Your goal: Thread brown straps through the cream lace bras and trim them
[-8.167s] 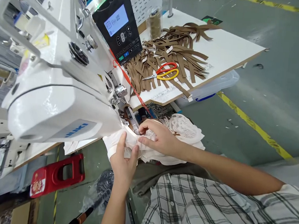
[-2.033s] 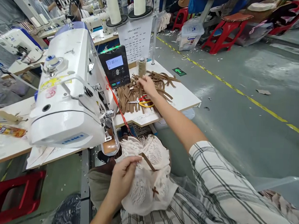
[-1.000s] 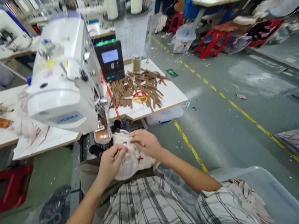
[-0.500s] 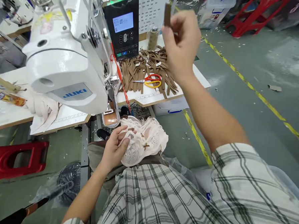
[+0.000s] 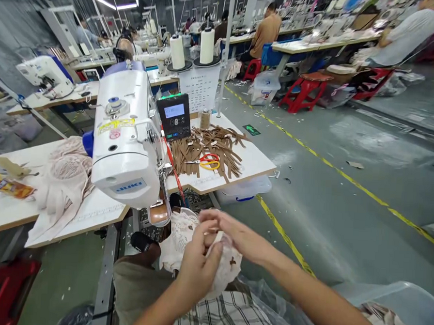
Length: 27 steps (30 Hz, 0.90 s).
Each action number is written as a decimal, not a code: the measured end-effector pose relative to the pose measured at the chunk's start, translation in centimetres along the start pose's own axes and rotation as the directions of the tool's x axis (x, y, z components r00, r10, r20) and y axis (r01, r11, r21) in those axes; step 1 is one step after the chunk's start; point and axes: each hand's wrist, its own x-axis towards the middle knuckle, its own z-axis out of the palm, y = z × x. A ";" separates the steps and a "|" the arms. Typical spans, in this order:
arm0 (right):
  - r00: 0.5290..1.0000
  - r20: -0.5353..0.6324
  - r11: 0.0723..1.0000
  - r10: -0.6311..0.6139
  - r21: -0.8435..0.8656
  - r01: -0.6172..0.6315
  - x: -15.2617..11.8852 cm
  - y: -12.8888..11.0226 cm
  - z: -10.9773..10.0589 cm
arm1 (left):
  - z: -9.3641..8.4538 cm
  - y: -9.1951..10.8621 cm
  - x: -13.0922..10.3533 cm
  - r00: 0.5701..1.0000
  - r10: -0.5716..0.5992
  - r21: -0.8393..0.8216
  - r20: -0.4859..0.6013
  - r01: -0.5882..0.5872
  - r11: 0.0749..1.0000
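Over my lap, my left hand grips the pale lace garment, its fingers wrapped round the fabric. My right hand meets it at the garment's upper edge, fingers bent together; whatever lies between them is hidden. A small brown cross-shaped piece shows on the garment's right part. To the upper left stands the white sewing machine, its arm end just beyond the garment. Brown strips lie heaped on the table, with red and yellow scissors on them.
A control panel and thread cones stand behind the strips. More pale fabric lies on the left table. A clear plastic bin is at the lower right. Red stools and seated people are farther back.
My right hand has come down from above the table to the garment beside my left hand. The brown strip it held is no longer visible. The view has tilted up.
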 end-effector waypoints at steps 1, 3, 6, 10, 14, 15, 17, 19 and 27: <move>0.990 -0.138 0.999 -0.031 -0.041 0.026 -0.5 -0.8 -1.0 | 0.9 0.5 0.3 1.000 -0.016 -0.054 -0.008 0.015 0.998; 0.967 -0.241 0.990 -0.086 -0.130 0.056 -1.8 -2.1 -2.9 | 2.3 1.4 0.7 0.999 -0.047 -0.149 -0.026 0.043 0.988; 0.997 -0.059 0.998 0.054 -0.026 -0.055 -4.0 -2.5 -3.8 | 3.8 1.7 0.9 0.999 -0.028 -0.195 0.025 0.032 0.980; 0.967 -0.133 0.928 0.218 0.336 -0.163 -4.9 -0.9 -2.3 | 5.0 -0.1 0.5 0.999 -0.004 -0.199 0.034 0.011 0.980; 0.866 -0.282 0.616 0.412 0.787 -0.037 -2.6 1.9 -2.3 | 3.8 -4.0 -0.7 0.963 -0.218 -0.008 0.160 0.222 0.975; 0.805 -0.315 0.520 0.503 0.854 0.009 -2.0 2.9 -2.9 | 3.1 -5.1 -1.1 0.941 -0.283 0.097 0.184 0.269 0.958; 0.657 -0.354 0.391 0.665 0.915 0.098 -0.9 4.9 -4.5 | 1.3 -6.9 -2.1 0.908 -0.363 0.273 0.211 0.302 0.913; 0.548 -0.392 0.368 0.739 0.916 0.160 -0.4 6.9 -6.5 | -0.7 -8.2 -3.1 0.894 -0.393 0.393 0.215 0.289 0.873; 0.396 -0.609 0.491 0.687 0.791 0.365 -0.6 9.3 -14.5 | -8.0 -9.2 -5.5 0.881 -0.466 0.574 0.080 0.341 0.744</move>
